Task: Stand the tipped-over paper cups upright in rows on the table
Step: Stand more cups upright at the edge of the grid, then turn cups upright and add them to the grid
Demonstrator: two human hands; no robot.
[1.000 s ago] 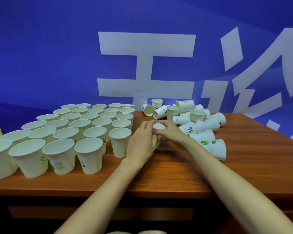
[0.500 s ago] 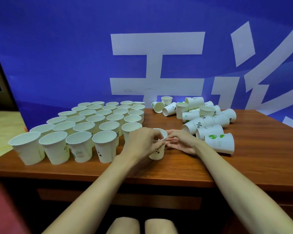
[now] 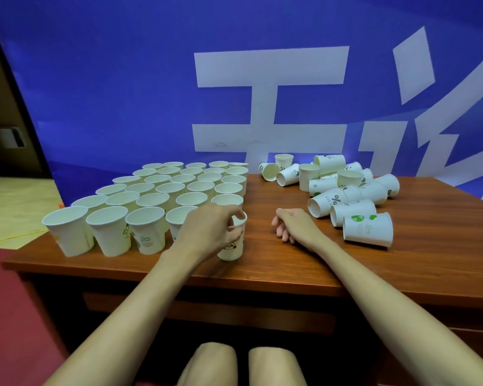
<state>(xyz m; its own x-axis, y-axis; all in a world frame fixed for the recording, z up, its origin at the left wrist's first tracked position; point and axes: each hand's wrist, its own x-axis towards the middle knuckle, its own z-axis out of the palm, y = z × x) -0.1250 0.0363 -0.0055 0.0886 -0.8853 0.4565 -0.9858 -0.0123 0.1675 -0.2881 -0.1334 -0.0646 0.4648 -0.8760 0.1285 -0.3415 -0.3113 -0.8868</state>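
The left hand has its fingers and thumb curled round an upright paper cup with a small panda print, standing at the near right corner of the block of upright cups — the end of the front row, at about 6 o'clock from the block's right-hand column. Its base looks to be on the wooden table, though the hand hides most of the wall and part of the rim. The right hand lies on the table just to the 3 o'clock side of it, fingers loosely curled under, holding nothing and not touching the cup.

The pile of tipped-over cups lies well apart at roughly 2 o'clock from the hands, some lying on others; a green-leaf cup on its side is the nearest of them. A few cups in that pile already stand upright.

The risks I judge from here:
- The held cup stands very close to its front-row neighbour, which the left hand partly covers; drawing the hand away sideways could clip that neighbour and topple several light, packed cups.
- Squeezing thin paper could dent the wall so it sits crooked.
- Reaching into the pile could set the round cups rolling toward the table's edge — the near ones lie loose.
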